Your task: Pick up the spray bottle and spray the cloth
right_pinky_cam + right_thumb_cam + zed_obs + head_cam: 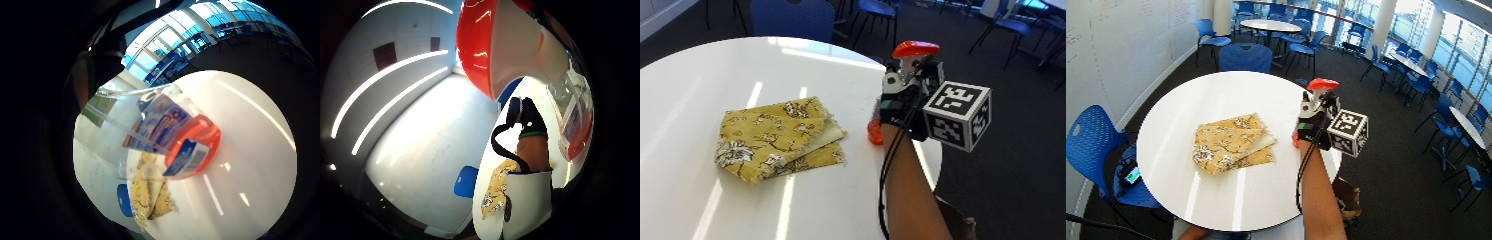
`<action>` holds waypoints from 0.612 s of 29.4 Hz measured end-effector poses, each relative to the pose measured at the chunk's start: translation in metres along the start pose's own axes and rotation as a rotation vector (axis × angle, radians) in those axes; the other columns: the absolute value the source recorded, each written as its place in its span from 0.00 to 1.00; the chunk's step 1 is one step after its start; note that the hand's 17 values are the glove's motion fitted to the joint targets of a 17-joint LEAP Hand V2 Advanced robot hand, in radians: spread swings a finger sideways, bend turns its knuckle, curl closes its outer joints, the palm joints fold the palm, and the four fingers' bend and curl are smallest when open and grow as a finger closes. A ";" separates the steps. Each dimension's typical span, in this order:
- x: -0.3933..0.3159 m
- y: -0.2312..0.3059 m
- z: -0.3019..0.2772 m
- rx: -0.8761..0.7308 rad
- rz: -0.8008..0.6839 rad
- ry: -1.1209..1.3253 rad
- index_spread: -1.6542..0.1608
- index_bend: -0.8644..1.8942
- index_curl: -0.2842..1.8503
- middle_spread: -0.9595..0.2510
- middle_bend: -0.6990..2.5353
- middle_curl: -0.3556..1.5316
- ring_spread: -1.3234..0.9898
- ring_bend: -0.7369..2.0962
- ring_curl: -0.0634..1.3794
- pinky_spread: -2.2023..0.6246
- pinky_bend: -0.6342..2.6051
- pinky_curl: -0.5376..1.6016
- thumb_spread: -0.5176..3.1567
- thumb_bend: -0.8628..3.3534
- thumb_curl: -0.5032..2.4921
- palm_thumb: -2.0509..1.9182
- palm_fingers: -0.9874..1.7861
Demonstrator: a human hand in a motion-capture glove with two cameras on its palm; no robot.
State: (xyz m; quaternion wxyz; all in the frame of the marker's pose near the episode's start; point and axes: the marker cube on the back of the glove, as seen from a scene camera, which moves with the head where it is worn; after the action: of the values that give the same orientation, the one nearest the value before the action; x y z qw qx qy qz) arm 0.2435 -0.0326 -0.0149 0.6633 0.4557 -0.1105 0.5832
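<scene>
Your bench is round w/ a smooth, glossy white top that shows streaks of ceiling light. On it lies the cloth: yellow woven fabric w/ a pale floral print, folded into a rough square of several layers, one edge frayed, flat on the bench's middle.

The spray bottle sits near the bench's edge, to the cloth's side & apart from it. It has a glossy red-orange plastic spray head on top, a clear body w/ a blue & red printed label seen in the little-finger palm view, and a red-orange base.

Your right hand, in its black glove, is at the bottle's neck, just under the spray head; forearm comes up from the bench's near edge, wrist about level w/ the bottle's body. The fingers wrap round the bottle from behind. Bottle looks upright; can't tell if the base touches the bench. In the thumb-side palm view the red head fills the frame close to your palm.
</scene>
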 end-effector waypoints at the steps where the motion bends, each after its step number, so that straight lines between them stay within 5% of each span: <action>1: -0.001 -0.002 0.000 0.009 0.006 0.002 0.74 0.35 0.24 0.79 0.30 0.39 0.56 0.41 0.28 0.83 0.26 0.40 0.46 0.22 0.32 0.72 0.62; 18: -0.005 -0.027 0.011 0.018 0.116 -0.061 0.74 0.39 0.30 0.67 0.35 0.42 0.51 0.43 0.31 0.79 0.22 0.37 0.37 0.20 0.35 0.76 0.77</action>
State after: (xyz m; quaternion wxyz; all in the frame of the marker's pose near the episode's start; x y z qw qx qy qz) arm 0.2698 -0.0410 -0.0250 0.6207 0.4720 -0.1519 0.6074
